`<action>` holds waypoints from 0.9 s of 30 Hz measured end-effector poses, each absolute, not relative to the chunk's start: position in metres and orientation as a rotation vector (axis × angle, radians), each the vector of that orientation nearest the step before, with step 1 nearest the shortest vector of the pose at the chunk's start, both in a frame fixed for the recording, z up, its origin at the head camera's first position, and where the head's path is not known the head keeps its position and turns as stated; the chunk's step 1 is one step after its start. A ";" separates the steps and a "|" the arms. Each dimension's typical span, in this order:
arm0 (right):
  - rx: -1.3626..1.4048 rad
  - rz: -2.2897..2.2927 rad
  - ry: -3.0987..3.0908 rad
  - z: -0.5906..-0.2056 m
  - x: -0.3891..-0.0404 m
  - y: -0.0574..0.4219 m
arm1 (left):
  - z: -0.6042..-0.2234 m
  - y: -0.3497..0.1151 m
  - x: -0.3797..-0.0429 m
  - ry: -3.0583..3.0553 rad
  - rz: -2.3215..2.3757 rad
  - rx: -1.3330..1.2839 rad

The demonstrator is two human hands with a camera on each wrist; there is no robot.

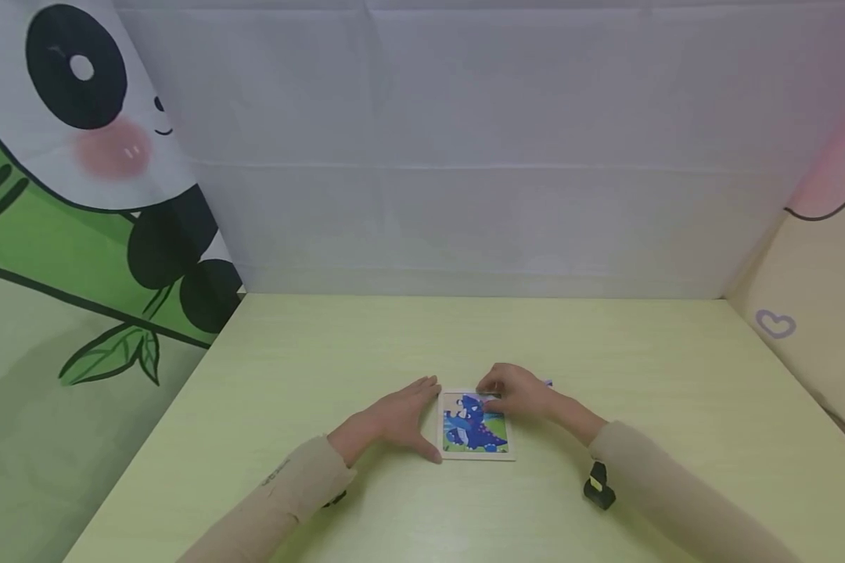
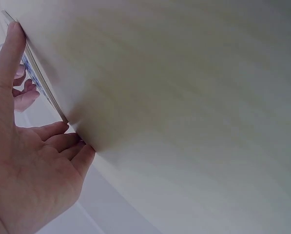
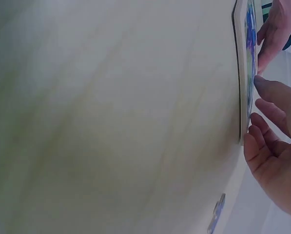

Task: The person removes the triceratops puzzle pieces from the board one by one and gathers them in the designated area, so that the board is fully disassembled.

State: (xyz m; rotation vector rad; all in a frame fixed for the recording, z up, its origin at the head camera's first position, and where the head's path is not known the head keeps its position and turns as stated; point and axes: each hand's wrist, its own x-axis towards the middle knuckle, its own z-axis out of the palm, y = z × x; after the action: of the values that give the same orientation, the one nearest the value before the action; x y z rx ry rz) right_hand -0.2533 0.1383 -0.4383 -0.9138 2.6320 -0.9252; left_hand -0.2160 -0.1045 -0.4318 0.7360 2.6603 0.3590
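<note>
A jigsaw puzzle point(image 1: 475, 434) of a blue dinosaur lies in a pale frame on the table. Along the frame's left side rests my left hand point(image 1: 401, 418), its thumb and fingers spread and touching the edge; the left wrist view shows this hand point(image 2: 43, 161) from the palm side. Over the upper right corner, the curled fingers of my right hand point(image 1: 517, 391) pinch a puzzle piece that they mostly cover. In the right wrist view the thumb and fingertips of this hand point(image 3: 279, 129) meet the picture surface.
Behind my right hand a loose puzzle piece point(image 1: 548, 383) lies on the table point(image 1: 324, 352), partly hidden; the right wrist view shows this loose piece point(image 3: 216, 214) apart from the frame. A pale wall sheet point(image 1: 465, 219) rises at the table's back edge.
</note>
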 end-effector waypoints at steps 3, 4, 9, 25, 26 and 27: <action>-0.945 -0.898 2.645 -0.440 -0.251 0.135 | -0.432 -0.104 -0.215 2.657 0.361 0.735; -0.947 -0.890 2.651 -0.440 -0.251 0.134 | -0.432 -0.104 -0.215 2.657 0.359 0.738; -0.911 -0.877 2.662 -0.441 -0.248 0.131 | -0.432 -0.105 -0.214 2.657 0.349 0.752; -0.752 -1.013 2.580 -0.437 -0.244 0.120 | -0.435 -0.110 -0.211 2.662 0.325 0.771; -0.750 -1.014 2.583 -0.437 -0.243 0.119 | -0.435 -0.110 -0.211 2.663 0.323 0.773; -0.748 -1.014 2.585 -0.438 -0.243 0.119 | -0.435 -0.111 -0.211 2.663 0.321 0.774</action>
State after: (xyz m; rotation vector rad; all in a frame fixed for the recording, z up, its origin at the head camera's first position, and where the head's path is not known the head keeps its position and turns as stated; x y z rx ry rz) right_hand -0.2427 0.1188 -0.4376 -0.7480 2.5854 -1.0142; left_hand -0.2106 -0.1107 -0.4350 0.7740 2.6625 0.3215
